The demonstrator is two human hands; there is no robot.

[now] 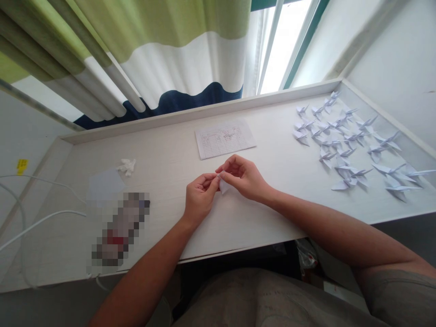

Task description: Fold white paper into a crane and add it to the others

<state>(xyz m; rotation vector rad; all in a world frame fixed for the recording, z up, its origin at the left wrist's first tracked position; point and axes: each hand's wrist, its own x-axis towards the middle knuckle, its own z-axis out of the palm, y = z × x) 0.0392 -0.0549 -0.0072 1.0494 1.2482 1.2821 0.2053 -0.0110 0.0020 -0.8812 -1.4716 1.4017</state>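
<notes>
Between my two hands is a small folded piece of white paper, held just above the white table. The fingers of my left hand pinch its left side. My right hand pinches the paper near its top, thumb pressed against the fingers. Both sets of fingertips meet at the paper's upper edge, and they hide part of the folds. Many folded white paper cranes stand in a loose group on the right part of the table.
A printed form lies beyond my hands. To the left are white paper sheets, a crumpled tissue, a blurred-out long object and white cables. A raised rim borders the table's back, below the curtain.
</notes>
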